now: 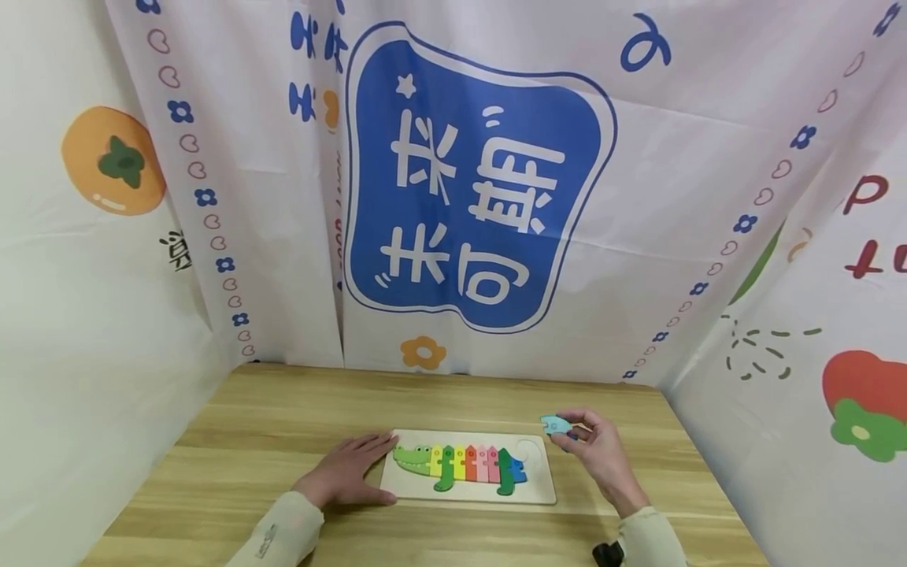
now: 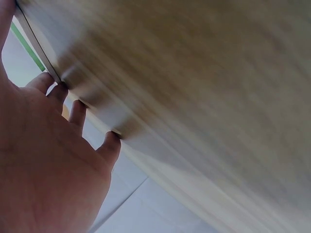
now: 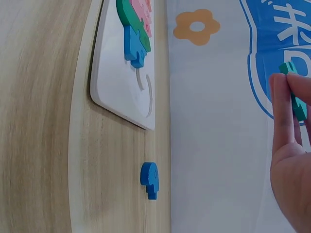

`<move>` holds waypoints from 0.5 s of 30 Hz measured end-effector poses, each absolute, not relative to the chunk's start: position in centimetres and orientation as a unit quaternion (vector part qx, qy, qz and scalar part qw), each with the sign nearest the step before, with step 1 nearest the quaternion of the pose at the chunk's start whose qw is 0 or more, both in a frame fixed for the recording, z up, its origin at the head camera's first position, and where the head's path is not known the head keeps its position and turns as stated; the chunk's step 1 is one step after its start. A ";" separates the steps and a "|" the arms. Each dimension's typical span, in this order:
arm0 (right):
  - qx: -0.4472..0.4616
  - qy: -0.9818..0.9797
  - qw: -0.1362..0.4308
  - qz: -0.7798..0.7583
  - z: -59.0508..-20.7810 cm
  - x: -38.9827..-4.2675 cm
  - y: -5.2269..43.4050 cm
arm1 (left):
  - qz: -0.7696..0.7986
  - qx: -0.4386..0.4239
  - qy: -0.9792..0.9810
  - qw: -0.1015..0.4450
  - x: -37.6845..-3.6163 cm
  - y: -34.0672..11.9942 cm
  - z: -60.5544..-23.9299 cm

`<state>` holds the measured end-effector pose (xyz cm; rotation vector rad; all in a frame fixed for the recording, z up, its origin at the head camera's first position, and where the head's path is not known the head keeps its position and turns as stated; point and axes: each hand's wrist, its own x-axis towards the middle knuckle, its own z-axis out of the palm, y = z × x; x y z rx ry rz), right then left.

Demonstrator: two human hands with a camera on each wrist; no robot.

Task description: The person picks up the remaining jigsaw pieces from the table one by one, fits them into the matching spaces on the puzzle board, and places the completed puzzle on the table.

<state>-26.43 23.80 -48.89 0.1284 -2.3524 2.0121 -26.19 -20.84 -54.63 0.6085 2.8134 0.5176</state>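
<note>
A white puzzle board [image 1: 538,490] lies on the wooden table and carries a crocodile made of coloured pieces [image 1: 468,465]. Its right end has an empty tail-shaped recess [image 1: 530,452]. My left hand [image 1: 352,471] rests flat on the table, fingers straight and touching the board's left edge. Just right of the board and above the table, my right hand [image 1: 571,432] pinches a teal puzzle piece [image 1: 555,424]. The right wrist view shows that teal piece [image 3: 300,108] between my fingers [image 3: 281,111], the board [image 3: 116,82], and a loose blue piece [image 3: 149,179] lying on the table beside it.
The table [image 1: 269,425] is walled in at the back and on both sides by printed white cloth [image 1: 708,197]. In the left wrist view my left hand [image 2: 48,165] presses its fingers on the blurred tabletop [image 2: 204,97]. Bare wood runs left of the board.
</note>
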 end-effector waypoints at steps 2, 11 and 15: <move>0.044 -0.747 0.022 0.663 -48.9 -26.4 23.7 | 0.176 0.206 0.956 0.110 -26.1 -20.9 -54.7; 0.044 -0.741 0.009 0.670 -49.3 -26.5 23.8 | 0.172 0.209 0.957 0.104 -26.2 -21.0 -54.9; 0.020 -0.766 0.036 0.642 -49.4 -26.7 23.8 | 0.176 0.210 0.956 0.105 -26.4 -21.0 -54.9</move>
